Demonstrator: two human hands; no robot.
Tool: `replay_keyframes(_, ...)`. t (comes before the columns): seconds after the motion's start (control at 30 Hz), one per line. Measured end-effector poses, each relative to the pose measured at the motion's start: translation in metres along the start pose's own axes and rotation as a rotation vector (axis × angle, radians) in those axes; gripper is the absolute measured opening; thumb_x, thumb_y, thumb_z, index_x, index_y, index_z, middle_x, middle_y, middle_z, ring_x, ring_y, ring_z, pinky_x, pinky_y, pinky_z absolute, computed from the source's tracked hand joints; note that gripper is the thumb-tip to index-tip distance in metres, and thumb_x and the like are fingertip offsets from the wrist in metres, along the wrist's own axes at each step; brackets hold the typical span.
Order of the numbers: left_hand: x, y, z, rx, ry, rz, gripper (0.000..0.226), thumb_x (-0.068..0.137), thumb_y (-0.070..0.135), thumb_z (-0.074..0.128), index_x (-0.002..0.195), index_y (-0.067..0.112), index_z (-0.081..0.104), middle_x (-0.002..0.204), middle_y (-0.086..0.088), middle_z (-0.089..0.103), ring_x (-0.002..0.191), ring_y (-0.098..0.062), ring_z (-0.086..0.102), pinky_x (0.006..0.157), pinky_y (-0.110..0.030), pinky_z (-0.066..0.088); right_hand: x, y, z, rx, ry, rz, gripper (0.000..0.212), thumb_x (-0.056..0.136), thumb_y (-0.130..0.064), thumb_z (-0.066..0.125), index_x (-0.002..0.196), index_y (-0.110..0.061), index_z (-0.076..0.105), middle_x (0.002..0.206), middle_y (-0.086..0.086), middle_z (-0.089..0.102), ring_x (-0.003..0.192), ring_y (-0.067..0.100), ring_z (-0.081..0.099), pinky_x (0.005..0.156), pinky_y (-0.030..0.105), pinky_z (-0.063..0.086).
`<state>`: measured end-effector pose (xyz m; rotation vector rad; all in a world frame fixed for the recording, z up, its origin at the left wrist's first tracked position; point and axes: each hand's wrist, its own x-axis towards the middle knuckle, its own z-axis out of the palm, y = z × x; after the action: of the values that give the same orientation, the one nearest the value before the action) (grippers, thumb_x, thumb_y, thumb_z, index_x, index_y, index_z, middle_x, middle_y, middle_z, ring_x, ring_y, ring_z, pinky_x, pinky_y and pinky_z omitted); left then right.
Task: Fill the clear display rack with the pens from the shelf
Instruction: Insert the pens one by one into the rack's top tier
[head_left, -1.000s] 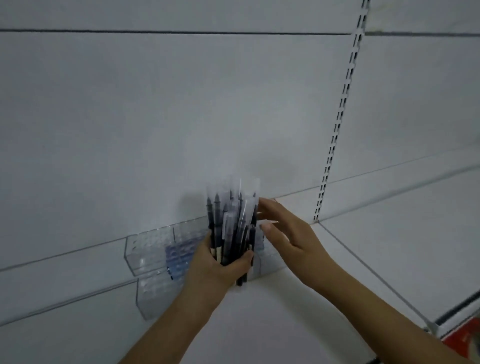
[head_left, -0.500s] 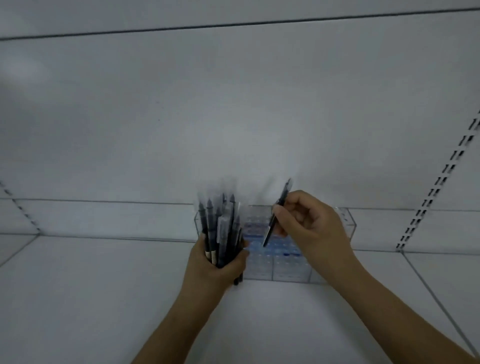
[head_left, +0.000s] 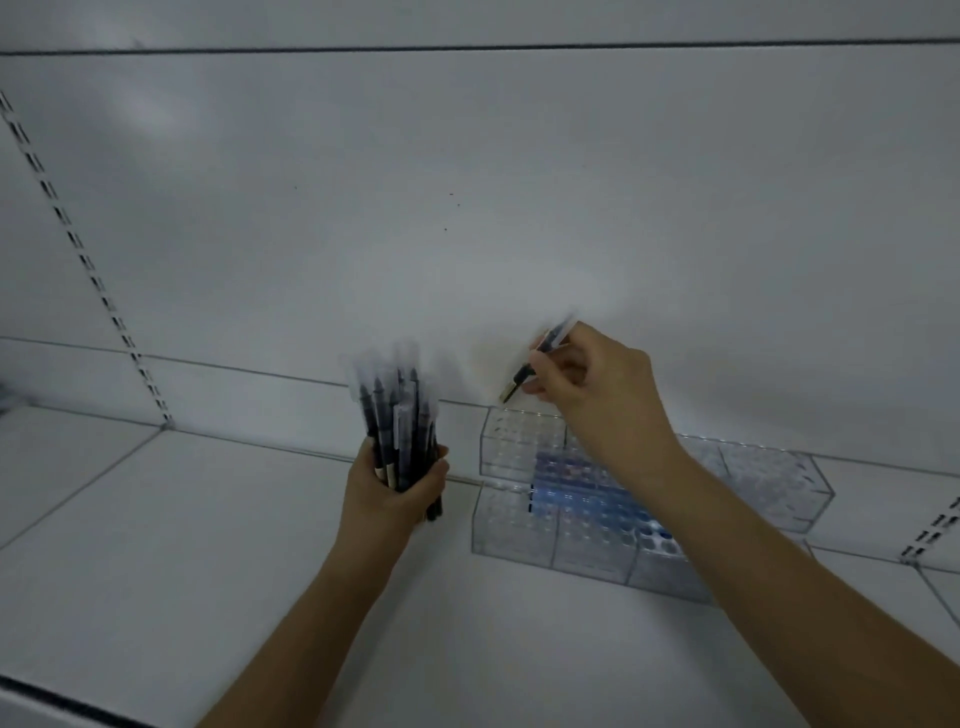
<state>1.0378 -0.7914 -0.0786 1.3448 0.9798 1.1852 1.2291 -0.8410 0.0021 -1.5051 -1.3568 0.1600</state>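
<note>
Pinching one pen (head_left: 537, 362) — tilted, lower end down-left toward the rack (head_left: 524, 525) — right hand (head_left: 592, 387); left hand (head_left: 392, 493) clutches upright bundle (head_left: 397, 415).

The light was dim, cool and flat, greying the white shelf (head_left: 156, 545). A soft pale sheen lay far up and left of the left hand (head_left: 395, 488). Faint shadows fell under both arms. The pens (head_left: 395, 415) above that hand were smeared by motion blur at their tops. The rack (head_left: 769, 483) below the right hand (head_left: 587, 384) looked hazy. Straight lines bowed toward the edges.
</note>
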Motion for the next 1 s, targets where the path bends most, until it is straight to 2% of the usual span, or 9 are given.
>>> replay_keyframes(0.17, 0.005, -0.014, 0.0, -0.008, -0.029, -0.01, 0.027, 0.082, -0.003, 0.07, 0.108, 0.001, 0.064, 0.079, 0.005, 0.074, 0.062, -0.004, 0.065, 0.051, -0.019, 0.052, 0.014, 0.007, 0.011, -0.276, -0.054, -0.064, 0.018, 0.096, -0.029, 0.061, 0.091, -0.012, 0.061, 0.082, 0.001, 0.072, 0.073, 0.015, 0.071, 0.073, 0.04, 0.059)
replay_keyframes(0.33, 0.007, -0.017, 0.003, -0.01, -0.069, 0.001, 0.026, 0.082, -0.004, 0.07, 0.105, 0.004, 0.062, 0.077, 0.008, 0.074, 0.058, -0.006, 0.063, 0.052, -0.022, 0.054, 0.023, 0.005, 0.009, -0.36, -0.063, -0.056, 0.022, 0.094, -0.029, 0.063, 0.083, -0.01, 0.062, 0.076, 0.004, 0.071, 0.071, 0.02, 0.07, 0.069, 0.041, 0.058)
replay_keyframes(0.47, 0.006, -0.016, 0.004, -0.02, -0.084, 0.007, 0.024, 0.083, -0.005, 0.069, 0.1, 0.009, 0.061, 0.076, 0.01, 0.073, 0.055, -0.004, 0.062, 0.051, -0.021, 0.054, 0.026, -0.001, 0.014, -0.53, -0.149, -0.046, 0.032, 0.096, -0.038, 0.059, 0.082, -0.01, 0.068, 0.074, 0.005, 0.07, 0.068, 0.021, 0.069, 0.068, 0.039, 0.058)
replay_keyframes(0.6, 0.004, -0.015, 0.005, -0.036, -0.094, 0.012, 0.025, 0.083, -0.006, 0.069, 0.097, 0.013, 0.06, 0.075, 0.01, 0.073, 0.055, -0.003, 0.061, 0.051, -0.022, 0.053, 0.025, -0.008, 0.023, -0.775, -0.243, -0.023, 0.036, 0.097, -0.045, 0.053, 0.087, -0.013, 0.069, 0.079, 0.004, 0.069, 0.074, 0.022, 0.066, 0.064, 0.03, 0.051)
replay_keyframes(0.7, 0.004, -0.015, 0.005, -0.033, -0.097, 0.023, 0.024, 0.083, -0.006, 0.069, 0.1, 0.008, 0.061, 0.075, 0.01, 0.073, 0.055, -0.004, 0.061, 0.051, -0.022, 0.053, 0.024, -0.009, 0.028, -0.816, -0.259, -0.011, 0.034, 0.097, -0.046, 0.054, 0.091, -0.015, 0.068, 0.085, 0.004, 0.068, 0.079, 0.023, 0.065, 0.062, 0.028, 0.044)
replay_keyframes(0.87, 0.005, -0.016, 0.003, -0.054, -0.092, 0.005, 0.026, 0.082, -0.003, 0.071, 0.103, 0.009, 0.063, 0.081, 0.007, 0.075, 0.063, -0.007, 0.065, 0.055, -0.023, 0.055, 0.019, -0.008, 0.026, -0.871, -0.259, 0.055, 0.044, 0.094, -0.055, 0.053, 0.09, -0.015, 0.07, 0.079, 0.0, 0.066, 0.074, 0.02, 0.064, 0.058, 0.026, 0.042)
replay_keyframes(0.93, 0.006, -0.018, 0.001, -0.073, -0.097, -0.017, 0.025, 0.082, 0.0, 0.072, 0.103, 0.012, 0.065, 0.085, 0.006, 0.076, 0.073, -0.008, 0.069, 0.06, -0.022, 0.055, 0.013, -0.012, 0.02, -0.863, -0.191, 0.06, 0.042, 0.094, -0.056, 0.053, 0.09, -0.018, 0.071, 0.08, -0.002, 0.069, 0.074, 0.018, 0.064, 0.058, 0.026, 0.043)
replay_keyframes(1.0, 0.007, -0.018, -0.001, -0.096, -0.113, -0.032, 0.021, 0.083, 0.002, 0.072, 0.101, 0.013, 0.069, 0.089, 0.003, 0.076, 0.082, -0.013, 0.071, 0.066, -0.023, 0.056, 0.002, -0.017, 0.016, -0.729, -0.097, 0.029, 0.033, 0.094, -0.052, 0.055, 0.088, -0.023, 0.07, 0.074, -0.009, 0.066, 0.07, 0.012, 0.062, 0.06, 0.026, 0.046)
